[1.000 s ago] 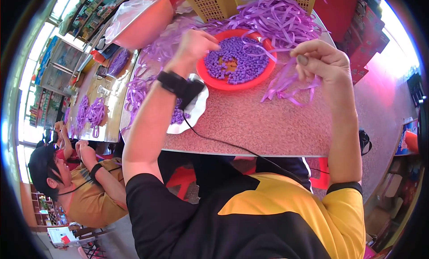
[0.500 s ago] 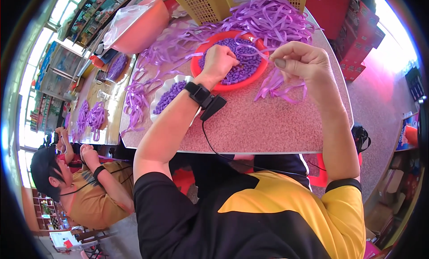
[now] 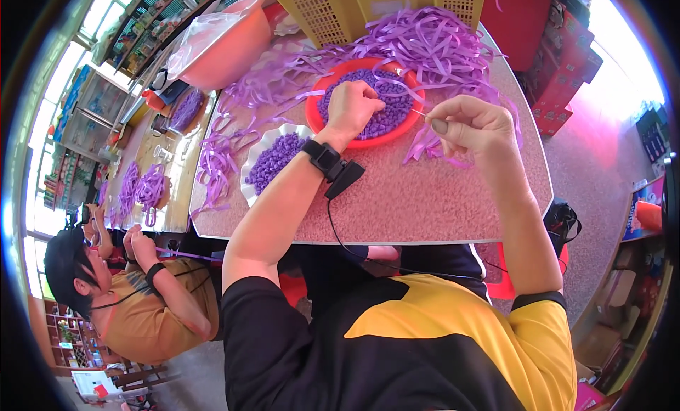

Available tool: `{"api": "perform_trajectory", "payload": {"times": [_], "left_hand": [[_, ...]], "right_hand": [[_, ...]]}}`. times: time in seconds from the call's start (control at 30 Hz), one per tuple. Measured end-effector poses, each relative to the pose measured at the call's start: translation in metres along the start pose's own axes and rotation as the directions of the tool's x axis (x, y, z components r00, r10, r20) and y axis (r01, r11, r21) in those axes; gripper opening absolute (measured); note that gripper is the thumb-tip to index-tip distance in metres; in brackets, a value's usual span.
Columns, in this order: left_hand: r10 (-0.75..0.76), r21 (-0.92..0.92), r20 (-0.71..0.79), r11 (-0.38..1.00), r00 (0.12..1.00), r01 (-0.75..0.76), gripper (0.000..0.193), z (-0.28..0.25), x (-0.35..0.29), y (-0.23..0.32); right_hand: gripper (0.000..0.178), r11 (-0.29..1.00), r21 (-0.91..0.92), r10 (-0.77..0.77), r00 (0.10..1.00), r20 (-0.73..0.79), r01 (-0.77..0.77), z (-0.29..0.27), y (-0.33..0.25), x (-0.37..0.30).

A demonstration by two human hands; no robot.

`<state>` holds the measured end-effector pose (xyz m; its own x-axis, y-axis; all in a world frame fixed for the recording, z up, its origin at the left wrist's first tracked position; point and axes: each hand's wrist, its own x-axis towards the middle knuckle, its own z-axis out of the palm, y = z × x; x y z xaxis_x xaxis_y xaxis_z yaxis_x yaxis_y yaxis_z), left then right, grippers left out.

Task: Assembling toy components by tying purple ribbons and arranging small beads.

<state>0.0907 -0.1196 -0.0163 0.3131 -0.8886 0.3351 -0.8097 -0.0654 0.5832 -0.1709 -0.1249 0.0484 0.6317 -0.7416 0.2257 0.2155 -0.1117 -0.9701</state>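
Note:
Purple beads (image 3: 368, 130) fill a red bowl (image 3: 318, 129) on the table. My left hand (image 3: 352, 110), with a black band at its wrist, is over this bowl. Its fingers are closed together among the beads, and what they pinch is hidden. To the right of the rim, my right hand (image 3: 476, 127) pinches a thin needle-like piece (image 3: 418, 113) between thumb and forefinger, its tip pointing toward the bowl. A purple ribbon (image 3: 405, 87) curves across the beads near it; whether it is joined to the thin piece I cannot tell.
A white scalloped dish (image 3: 249, 191) of purple beads stands beside my left forearm. Heaped purple ribbons (image 3: 439, 46) lie behind the bowl, before a yellow crate (image 3: 319, 14). A pink basin (image 3: 227, 49) stands far left. Another person (image 3: 156, 305) sits at my left. A cable hangs from my wristband.
My right hand has moved slightly down, still pinching. My left hand stays over the beads. The view has shifted a little, and the ribbon over the bowl curves differently.

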Motion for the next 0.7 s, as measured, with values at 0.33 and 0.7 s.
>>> {"api": "perform_trajectory", "payload": {"times": [0.33, 0.7], "left_hand": [[-0.044, 0.014, 0.033, 0.999, 0.998, 0.044, 0.016, 0.006, 0.012, 0.004], [-0.188, -0.924, 0.287, 0.204, 0.939, 0.324, 0.011, -0.022, -0.064, 0.077]], "right_hand": [[0.008, 0.998, 0.058, 0.025, 0.998, -0.063, -0.021, -0.007, 0.01, 0.003], [0.007, 0.989, -0.129, 0.063, 0.997, -0.053, -0.069, -0.003, 0.014, 0.003]]}}
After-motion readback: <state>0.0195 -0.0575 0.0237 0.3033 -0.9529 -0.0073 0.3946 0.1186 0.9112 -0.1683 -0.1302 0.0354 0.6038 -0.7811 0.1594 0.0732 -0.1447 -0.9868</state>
